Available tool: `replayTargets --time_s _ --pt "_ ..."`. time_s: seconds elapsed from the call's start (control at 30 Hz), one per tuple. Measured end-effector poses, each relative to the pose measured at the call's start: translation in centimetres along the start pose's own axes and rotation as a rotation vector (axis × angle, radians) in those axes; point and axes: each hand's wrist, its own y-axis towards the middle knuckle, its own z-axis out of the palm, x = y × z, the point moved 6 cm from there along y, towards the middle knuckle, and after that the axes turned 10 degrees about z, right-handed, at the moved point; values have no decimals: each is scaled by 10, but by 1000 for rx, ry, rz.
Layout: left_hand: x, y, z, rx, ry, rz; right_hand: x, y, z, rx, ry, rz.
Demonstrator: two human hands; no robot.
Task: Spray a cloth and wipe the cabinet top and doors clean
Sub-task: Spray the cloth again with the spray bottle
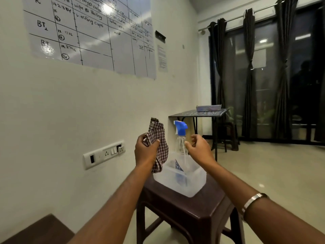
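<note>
While left hand (pixel 146 152) grips cloth (pixel 158 143); right hand (pixel 200 149) half-open.

Dark brown plastic stool (pixel 197 208) at lower centre of the frame, standing on a pale glossy floor (pixel 274 173). On its seat, toward the far edge: a translucent plastic tub (pixel 181 182), with a clear spray bottle (pixel 181 138) with a blue trigger head standing upright inside it. Further back at centre right, a dark folding bench (pixel 197 114) with a patterned top, against the wall beside the curtains. On that, near its right end, a flat patterned box (pixel 208 108).
</note>
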Motion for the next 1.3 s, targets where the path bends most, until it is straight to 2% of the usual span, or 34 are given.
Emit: replayTargets --time_s 0.17,0.4,0.63,0.83,1.07,1.3 --pt "11 22 3 2 10 -18 5 29 32 119 113 56" --pt "23 41 6 -8 33 -33 2 59 53 189 297 114" --pt "29 48 15 16 37 -46 6 68 58 254 349 48" --pt "22 56 9 3 31 -34 26 61 47 285 415 -94" --pt "8 67 -24 -53 -31 -26 89 41 31 216 298 -291" --pt "-15 74 -81 -149 -149 -28 149 9 37 214 179 -456"
